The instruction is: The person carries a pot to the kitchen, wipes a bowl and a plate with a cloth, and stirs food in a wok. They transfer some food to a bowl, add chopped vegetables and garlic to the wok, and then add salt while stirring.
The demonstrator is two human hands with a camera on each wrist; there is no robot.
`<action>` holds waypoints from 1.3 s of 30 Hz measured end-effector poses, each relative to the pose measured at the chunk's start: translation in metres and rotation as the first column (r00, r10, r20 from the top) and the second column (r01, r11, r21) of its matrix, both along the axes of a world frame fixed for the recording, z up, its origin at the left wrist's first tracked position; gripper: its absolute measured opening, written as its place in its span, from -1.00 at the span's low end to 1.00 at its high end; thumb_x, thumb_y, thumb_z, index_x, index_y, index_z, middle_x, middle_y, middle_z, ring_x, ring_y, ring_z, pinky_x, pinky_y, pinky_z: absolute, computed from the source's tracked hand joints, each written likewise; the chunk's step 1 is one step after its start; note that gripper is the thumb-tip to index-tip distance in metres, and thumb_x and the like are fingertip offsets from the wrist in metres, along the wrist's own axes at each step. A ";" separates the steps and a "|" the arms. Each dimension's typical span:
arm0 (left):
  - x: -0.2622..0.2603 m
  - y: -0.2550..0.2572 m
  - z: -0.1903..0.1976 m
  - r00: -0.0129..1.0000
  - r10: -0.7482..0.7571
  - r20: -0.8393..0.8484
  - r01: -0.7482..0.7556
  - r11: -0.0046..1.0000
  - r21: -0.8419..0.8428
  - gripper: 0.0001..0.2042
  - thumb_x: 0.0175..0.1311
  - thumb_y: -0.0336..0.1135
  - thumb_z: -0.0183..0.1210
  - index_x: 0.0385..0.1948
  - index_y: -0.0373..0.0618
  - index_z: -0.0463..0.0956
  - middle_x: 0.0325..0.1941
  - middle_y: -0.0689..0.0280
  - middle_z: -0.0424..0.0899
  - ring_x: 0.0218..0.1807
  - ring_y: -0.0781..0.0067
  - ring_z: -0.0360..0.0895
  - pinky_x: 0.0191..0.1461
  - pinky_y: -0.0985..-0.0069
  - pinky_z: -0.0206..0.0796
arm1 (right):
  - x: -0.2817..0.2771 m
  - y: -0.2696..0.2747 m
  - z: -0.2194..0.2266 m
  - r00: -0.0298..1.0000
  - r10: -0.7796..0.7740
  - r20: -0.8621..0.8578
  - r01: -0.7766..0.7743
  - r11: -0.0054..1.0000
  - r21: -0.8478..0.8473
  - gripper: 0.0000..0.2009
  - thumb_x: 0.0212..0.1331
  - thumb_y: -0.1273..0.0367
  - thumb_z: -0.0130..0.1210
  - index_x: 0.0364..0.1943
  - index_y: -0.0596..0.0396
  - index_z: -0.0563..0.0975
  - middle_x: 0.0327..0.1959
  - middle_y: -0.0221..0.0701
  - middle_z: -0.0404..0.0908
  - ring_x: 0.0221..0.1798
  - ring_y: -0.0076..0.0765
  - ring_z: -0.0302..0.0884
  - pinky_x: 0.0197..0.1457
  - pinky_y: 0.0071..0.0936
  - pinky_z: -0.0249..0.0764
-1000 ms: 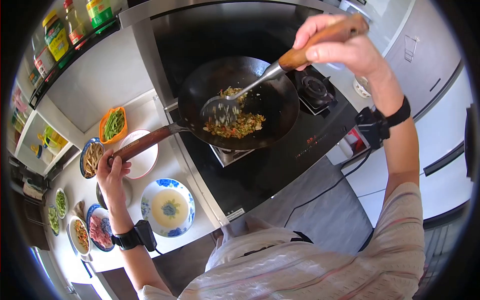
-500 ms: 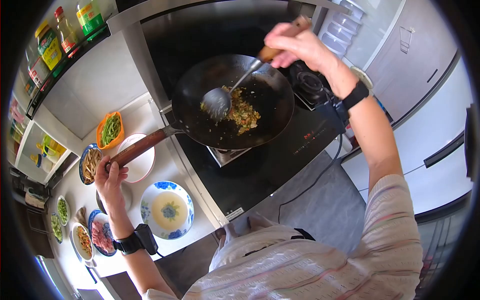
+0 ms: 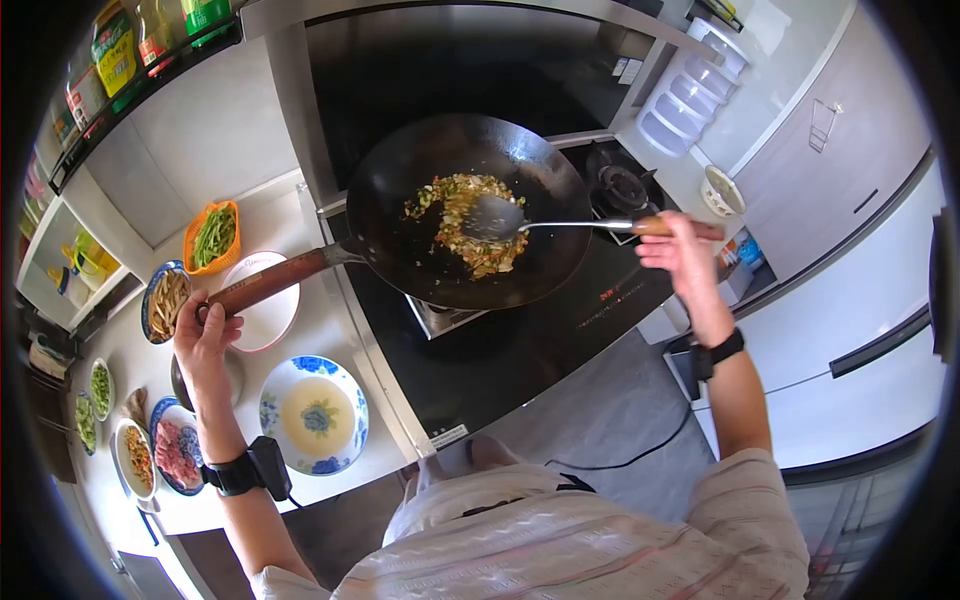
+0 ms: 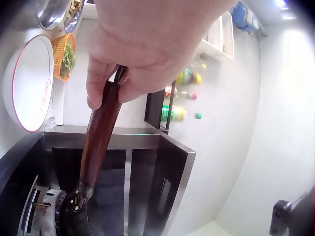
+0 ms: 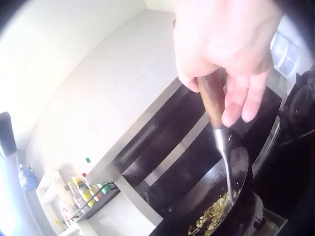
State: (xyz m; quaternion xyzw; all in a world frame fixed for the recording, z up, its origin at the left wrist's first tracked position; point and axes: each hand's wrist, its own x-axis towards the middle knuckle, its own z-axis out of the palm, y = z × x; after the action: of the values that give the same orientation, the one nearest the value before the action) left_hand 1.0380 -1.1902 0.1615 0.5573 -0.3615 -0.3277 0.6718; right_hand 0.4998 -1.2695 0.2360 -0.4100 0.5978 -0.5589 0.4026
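Observation:
A dark wok (image 3: pixel 400 260) stands over a burner, with chopped, mixed-colour food (image 3: pixel 490 262) in its middle. The left hand (image 3: pixel 205 345) grips the end of the wok's wooden handle (image 3: pixel 280 282); in the left wrist view that hand (image 4: pixel 142 49) has thumb and fingers around the handle (image 4: pixel 101 132). At the wok's right, the right hand (image 3: pixel 690 262) holds the wooden handle of a metal spatula (image 3: pixel 560 224), whose blade rests in the food. The right wrist view shows the hand (image 5: pixel 226 49) pinching that handle (image 5: pixel 212 101), some fingers extended.
Left of the stove are a patterned plate with pale liquid (image 3: pixel 350 440), a white bowl (image 3: pixel 285 325), an orange basket of green vegetables (image 3: pixel 236 250), a plate of pink meat (image 3: pixel 182 480) and several small dishes. A second burner (image 3: pixel 622 187) lies right of the wok. Bottles (image 3: pixel 115 58) line a shelf.
The right hand has come down and toward the body, laying the spatula nearly level. Its blade has moved right into the food, which is gathered differently. The left hand keeps its grip.

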 end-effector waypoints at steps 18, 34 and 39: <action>0.005 0.003 -0.002 0.999 -0.032 0.028 0.031 0.999 0.025 -0.68 0.18 -0.39 0.09 -0.03 -0.23 0.32 -0.42 0.35 0.48 -0.45 0.57 0.53 -0.44 0.71 0.33 | 0.052 -0.059 0.092 0.899 0.224 -0.376 -0.294 0.946 -0.140 -0.75 -0.01 0.29 0.13 -0.31 0.18 0.48 -0.44 -0.24 0.57 -0.57 -0.37 0.58 -0.56 -0.57 0.51; 0.003 0.000 -0.002 1.000 -0.022 0.020 0.022 1.000 0.020 -0.69 0.19 -0.38 0.08 -0.04 -0.22 0.34 -0.40 0.36 0.49 -0.45 0.58 0.53 -0.42 0.72 0.33 | 0.095 -0.014 0.101 0.824 0.449 -0.346 -0.523 0.837 -0.160 -0.78 0.06 0.34 0.11 -0.29 0.22 0.47 -0.43 -0.26 0.58 -0.51 -0.43 0.57 -0.43 -0.62 0.53; 0.003 0.000 -0.002 1.000 -0.020 0.024 0.020 1.000 0.007 -0.69 0.19 -0.37 0.08 -0.04 -0.22 0.34 -0.40 0.36 0.48 -0.44 0.59 0.53 -0.42 0.72 0.32 | 0.034 0.016 -0.007 0.998 0.051 -0.034 -0.051 0.999 -0.017 -0.69 0.05 0.24 0.10 -0.28 0.21 0.38 -0.44 -0.17 0.57 -0.58 -0.34 0.57 -0.58 -0.55 0.54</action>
State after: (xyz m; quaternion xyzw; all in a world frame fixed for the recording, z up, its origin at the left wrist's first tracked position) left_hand 1.0410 -1.1905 0.1592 0.5599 -0.3740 -0.3289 0.6622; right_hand 0.5339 -1.2538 0.2290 -0.4381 0.5889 -0.5467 0.4030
